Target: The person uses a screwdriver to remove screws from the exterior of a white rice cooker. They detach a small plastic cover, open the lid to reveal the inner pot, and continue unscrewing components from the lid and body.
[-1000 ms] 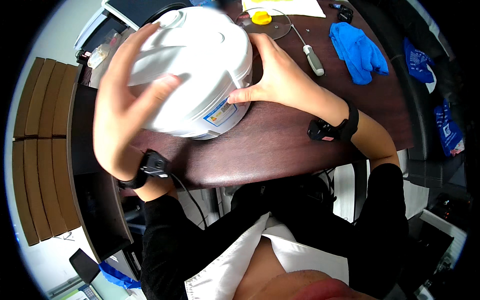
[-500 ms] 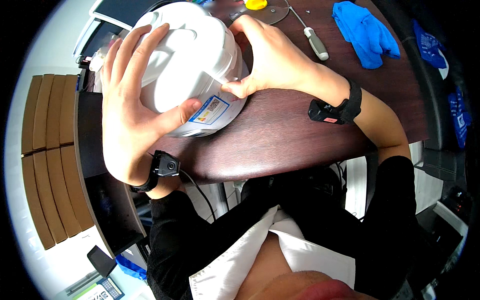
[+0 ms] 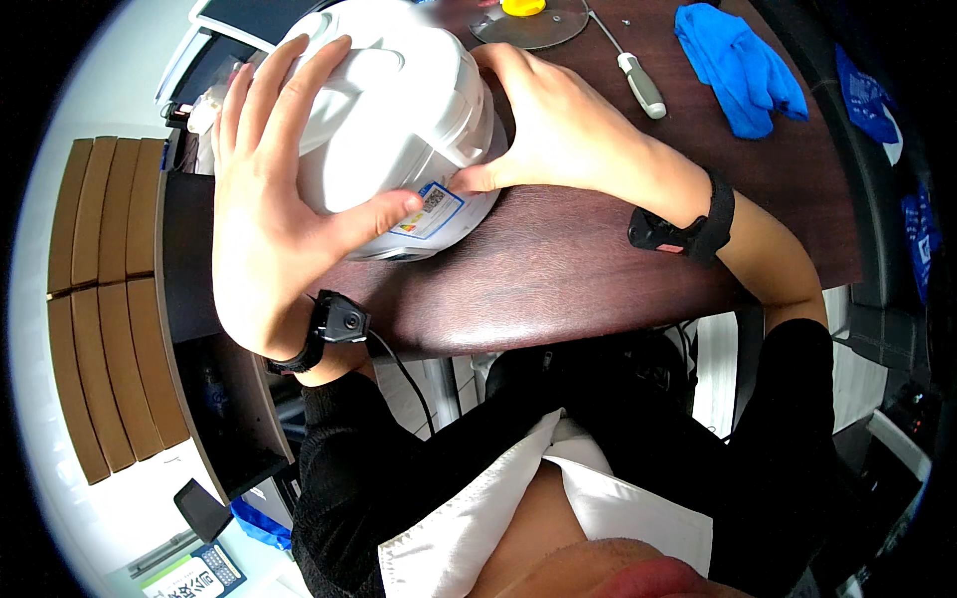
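Steadying the cooker (image 3: pixel 374 125) on the worktop (image 3: pixel 558 269) from two sides, seemingly at a holding or positioning step. Spreading the left hand (image 3: pixel 267 204) wide over the cooker's left side, with the thumb by the label (image 3: pixel 437 211) on its front. Curving the right hand (image 3: pixel 556 125) around the cooker's right side, with the thumb at its front; not being able to tell how tightly, with the fingertips hidden behind. Seeing the glass lid (image 3: pixel 546 34) behind and right of the cooker, and the screwdriver (image 3: pixel 644 90) and cloth (image 3: pixel 743 75) farther right of it. Probably calling next for even pressure from both sides, keeping the cooker level.
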Available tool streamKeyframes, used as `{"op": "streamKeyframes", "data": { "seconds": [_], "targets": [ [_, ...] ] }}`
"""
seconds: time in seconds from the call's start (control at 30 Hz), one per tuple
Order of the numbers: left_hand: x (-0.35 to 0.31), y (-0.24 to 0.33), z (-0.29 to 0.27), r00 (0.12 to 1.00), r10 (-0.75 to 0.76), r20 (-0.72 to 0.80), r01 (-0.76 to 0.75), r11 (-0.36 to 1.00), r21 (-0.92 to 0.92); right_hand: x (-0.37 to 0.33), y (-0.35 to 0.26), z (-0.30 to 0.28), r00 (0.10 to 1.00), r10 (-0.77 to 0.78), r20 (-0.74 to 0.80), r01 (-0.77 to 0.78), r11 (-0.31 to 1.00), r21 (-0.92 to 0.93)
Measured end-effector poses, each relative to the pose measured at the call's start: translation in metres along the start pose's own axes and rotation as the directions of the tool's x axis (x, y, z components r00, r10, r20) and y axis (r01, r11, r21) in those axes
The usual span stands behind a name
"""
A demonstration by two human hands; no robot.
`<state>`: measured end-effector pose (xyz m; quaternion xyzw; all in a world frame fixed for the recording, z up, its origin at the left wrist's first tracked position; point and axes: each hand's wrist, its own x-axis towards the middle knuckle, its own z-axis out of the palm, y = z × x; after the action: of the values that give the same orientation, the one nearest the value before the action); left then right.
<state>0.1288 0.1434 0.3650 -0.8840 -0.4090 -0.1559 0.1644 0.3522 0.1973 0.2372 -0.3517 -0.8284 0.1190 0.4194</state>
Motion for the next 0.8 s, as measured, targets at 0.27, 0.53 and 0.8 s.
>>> {"op": "streamKeyframes", "data": {
  "seconds": [0.27,0.53,0.8],
  "targets": [
    [0.001,0.019,0.007,0.996,-0.082,-0.041,0.086,0.992,0.094,0.014,-0.002,-0.018,0.991,0.011,0.133,-0.005,0.999,-0.05],
    [0.001,0.007,0.012,0.999,-0.021,-0.033,0.02,1.0,-0.02,0.01,-0.001,-0.016,0.996,-0.082,0.017,0.083,0.996,-0.041],
    [-0.006,-0.011,0.002,1.0,-0.026,-0.005,0.025,0.997,-0.069,0.011,-0.003,-0.034,0.991,-0.099,0.094,0.128,0.912,-0.391]
  ]
}}
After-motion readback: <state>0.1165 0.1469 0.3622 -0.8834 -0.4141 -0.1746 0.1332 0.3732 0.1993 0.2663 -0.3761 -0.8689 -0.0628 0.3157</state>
